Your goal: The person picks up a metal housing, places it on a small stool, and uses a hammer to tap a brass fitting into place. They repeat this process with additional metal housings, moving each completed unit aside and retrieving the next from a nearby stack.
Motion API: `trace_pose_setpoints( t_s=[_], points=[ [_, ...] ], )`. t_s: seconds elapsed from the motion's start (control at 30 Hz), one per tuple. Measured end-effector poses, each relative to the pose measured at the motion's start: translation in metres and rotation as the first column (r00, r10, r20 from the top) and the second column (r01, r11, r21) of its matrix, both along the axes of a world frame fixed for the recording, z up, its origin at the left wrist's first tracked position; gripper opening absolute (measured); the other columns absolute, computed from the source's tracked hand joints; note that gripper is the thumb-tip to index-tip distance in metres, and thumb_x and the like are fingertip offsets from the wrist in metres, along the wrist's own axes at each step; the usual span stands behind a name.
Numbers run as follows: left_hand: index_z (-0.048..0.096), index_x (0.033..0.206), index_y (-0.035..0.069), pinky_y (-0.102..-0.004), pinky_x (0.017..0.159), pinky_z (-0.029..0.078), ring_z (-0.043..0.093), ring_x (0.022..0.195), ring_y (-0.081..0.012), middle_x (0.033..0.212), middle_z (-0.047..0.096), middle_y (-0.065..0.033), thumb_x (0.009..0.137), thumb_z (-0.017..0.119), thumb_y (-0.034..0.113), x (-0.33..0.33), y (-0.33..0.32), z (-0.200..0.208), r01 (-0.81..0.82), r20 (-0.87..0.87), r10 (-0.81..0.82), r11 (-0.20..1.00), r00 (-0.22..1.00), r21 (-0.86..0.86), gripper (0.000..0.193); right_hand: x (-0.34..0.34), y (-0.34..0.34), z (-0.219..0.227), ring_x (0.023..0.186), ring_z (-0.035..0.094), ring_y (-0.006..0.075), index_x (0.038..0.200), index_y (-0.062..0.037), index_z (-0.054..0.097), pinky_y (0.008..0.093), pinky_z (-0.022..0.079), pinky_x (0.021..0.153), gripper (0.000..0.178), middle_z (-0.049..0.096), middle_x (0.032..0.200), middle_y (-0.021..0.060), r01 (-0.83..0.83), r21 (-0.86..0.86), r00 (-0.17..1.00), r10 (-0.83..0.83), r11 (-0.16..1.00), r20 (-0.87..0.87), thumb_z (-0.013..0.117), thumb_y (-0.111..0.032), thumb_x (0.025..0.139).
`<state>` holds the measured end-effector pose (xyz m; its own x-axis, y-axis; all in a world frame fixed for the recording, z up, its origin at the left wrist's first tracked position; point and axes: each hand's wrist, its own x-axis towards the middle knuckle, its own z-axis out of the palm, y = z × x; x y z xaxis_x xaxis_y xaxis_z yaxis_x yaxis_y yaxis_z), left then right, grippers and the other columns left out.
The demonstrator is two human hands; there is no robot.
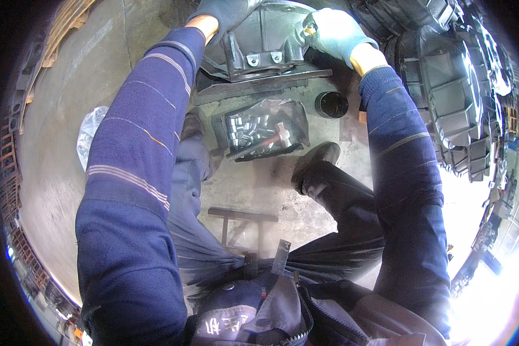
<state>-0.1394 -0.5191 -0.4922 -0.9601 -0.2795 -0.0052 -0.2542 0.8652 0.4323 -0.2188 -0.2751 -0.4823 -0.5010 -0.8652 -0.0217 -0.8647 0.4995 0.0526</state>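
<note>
A large dark grey metal casting [265, 36] stands in front of me, its two-holed flange facing me. My left hand [228, 12], in a grey glove, lies at the casting's upper left. Its fingers run past the picture's top edge, so their grip is hidden. On the casting's right side, my right hand [335, 36] is closed in a light glove. At its fingertips shows a small brass-coloured piece [309, 30], apparently pinched against the casting. Below the casting, a black plastic-lined tray [299, 109] holds several shiny metal cylinders [245, 128] and a hammer [282, 135].
A dark round can [331, 105] stands right of the tray. Big black ribbed castings [444, 81] are stacked at the right. Clear plastic [91, 135] lies on the left floor. A low metal frame [242, 216] sits between my legs; a wooden pallet [63, 26] is far left.
</note>
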Motion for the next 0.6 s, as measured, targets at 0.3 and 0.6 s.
trace_pose_setpoints(
  t_s=[0.3,0.6],
  points=[
    [0.074,0.104,0.000,-0.0539,0.088,0.051,0.069,0.100,-0.0451,0.106,0.072,-0.0264,0.103,0.048,0.047,-0.005,-0.005,-0.009,0.008,0.021,-0.007,0.999,1.000,-0.037,0.054,0.008,0.013,-0.007,0.093,0.073,0.0380,0.111,-0.0084,0.075,0.0443,0.059,0.084,0.031,0.074,0.103,0.0200,0.101,-0.109,0.993,-0.094,0.989,0.071,0.071,-0.031,0.089],
    [0.073,0.104,-0.002,-0.0530,0.089,0.049,0.066,0.101,-0.0504,0.102,0.066,-0.0334,0.101,0.040,0.054,-0.012,-0.013,-0.024,0.079,-0.056,-0.077,0.996,0.995,0.038,0.066,0.139,0.096,-0.131,0.107,0.069,0.0388,0.114,-0.0027,0.071,0.0451,0.055,0.091,0.042,0.072,0.115,0.0235,0.779,-0.352,0.619,-0.548,0.519,0.563,0.073,-0.034,0.086]
  ],
)
